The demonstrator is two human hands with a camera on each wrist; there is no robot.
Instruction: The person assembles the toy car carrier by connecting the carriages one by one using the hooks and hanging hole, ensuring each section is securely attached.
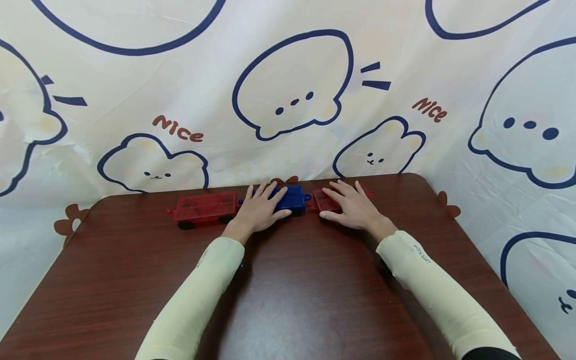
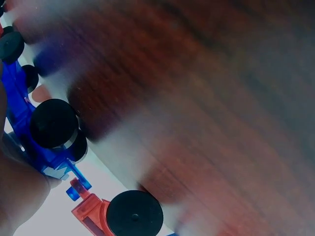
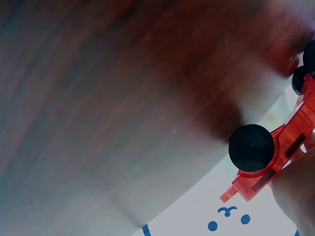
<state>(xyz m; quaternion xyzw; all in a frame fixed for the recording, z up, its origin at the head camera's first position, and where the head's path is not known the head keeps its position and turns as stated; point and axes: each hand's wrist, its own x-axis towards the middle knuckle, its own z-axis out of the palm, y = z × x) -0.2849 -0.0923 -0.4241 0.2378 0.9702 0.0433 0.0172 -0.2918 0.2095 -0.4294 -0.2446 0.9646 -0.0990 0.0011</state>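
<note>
Three see-through toy wagons with black wheels stand in a row near the table's far edge. My left hand (image 1: 260, 210), fingers spread, rests over the left part of the blue wagon (image 1: 294, 198). To its left is a longer-looking red wagon (image 1: 204, 206), whose coupling overlaps the blue coupling in the left wrist view. My right hand (image 1: 355, 207) lies with spread fingers on the other red wagon (image 1: 325, 200) and covers much of it. Between blue and right red, the couplings meet; whether they are hooked I cannot tell. A coupling (image 3: 229, 193) sticks out freely at the right red wagon's outer end.
The dark brown wooden table (image 1: 292, 300) has rounded far corners. Right behind its far edge hangs a white cloth (image 1: 288, 155) printed with blue cartoon outlines, which also runs along the sides.
</note>
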